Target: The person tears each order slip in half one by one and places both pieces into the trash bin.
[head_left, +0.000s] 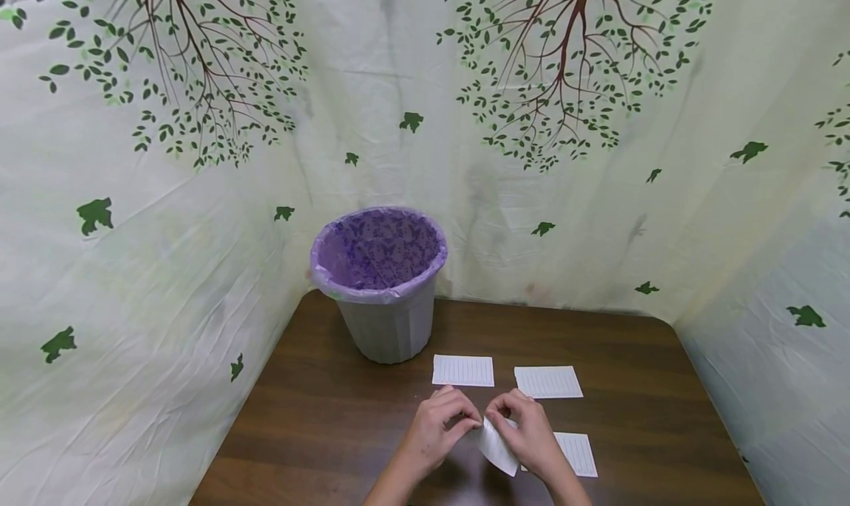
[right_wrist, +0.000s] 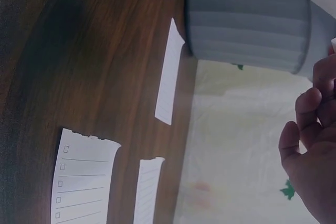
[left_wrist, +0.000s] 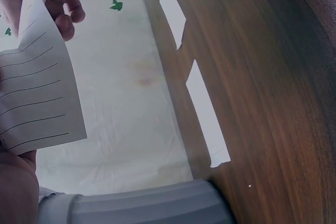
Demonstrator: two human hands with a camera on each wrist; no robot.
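Observation:
In the head view a small white sheet of lined paper [head_left: 498, 449] hangs bent over the table, between the two hands. My right hand [head_left: 529, 432] pinches its upper part between thumb and fingers. The fingertips of my left hand [head_left: 438, 426] come together at the sheet's upper left edge, close to the right fingertips. The left wrist view shows the ruled face of the same lined paper [left_wrist: 44, 93], which covers part of the left fingers. Most of the sheet is outside the right wrist view, where curled fingers of the right hand [right_wrist: 317, 135] show.
Three lined paper slips lie on the brown table [head_left: 319, 417]: a back left slip [head_left: 462, 371], a back right slip [head_left: 548, 382] and a ragged-edged near slip [right_wrist: 84, 177] partly behind the right hand. A grey bin [head_left: 392, 325] with a purple liner stands back left, before a leaf-patterned curtain [head_left: 465, 196].

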